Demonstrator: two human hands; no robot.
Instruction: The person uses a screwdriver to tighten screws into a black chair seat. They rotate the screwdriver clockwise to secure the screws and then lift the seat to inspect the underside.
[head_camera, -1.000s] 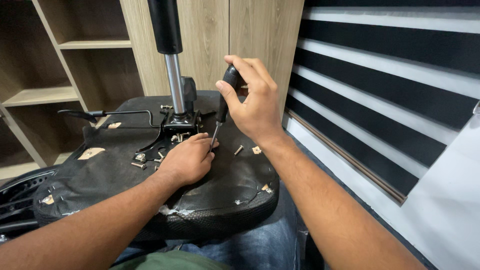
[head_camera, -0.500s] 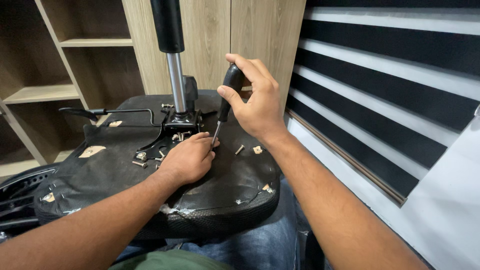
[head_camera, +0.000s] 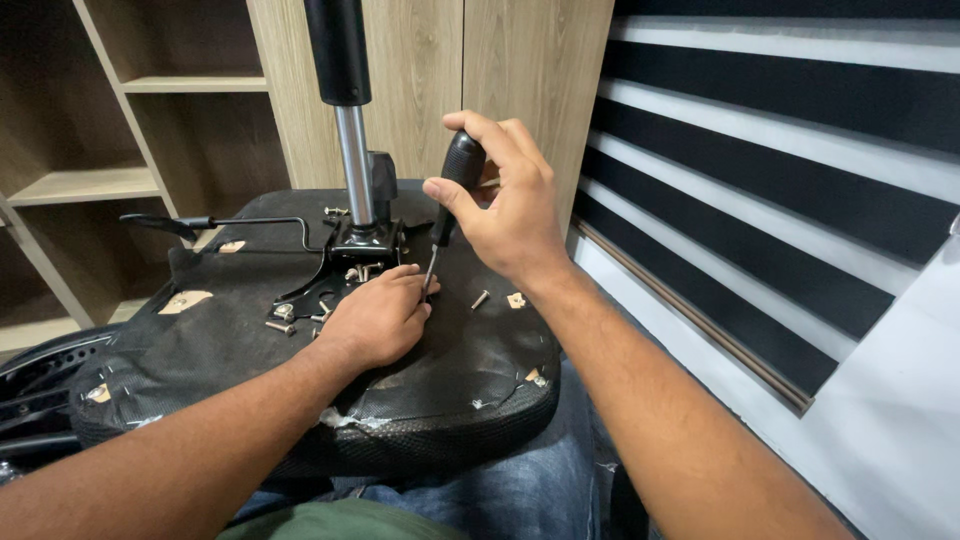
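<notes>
Screwdriver (head_camera: 447, 200): rigid, light, smooth black handle; right hand (head_camera: 505, 205) wraps handle top. Left hand (head_camera: 378, 318) pinches tip against upturned chair seat (head_camera: 450, 360), steadying small slippery screw.

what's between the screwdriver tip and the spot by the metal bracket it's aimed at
Nothing visible. The right hand holds the screwdriver by its black handle, shaft angled down beside the bracket. The left hand rests on the seat underside, fingertips at the tip, hiding the contact point. A loose screw lies aside.
</notes>
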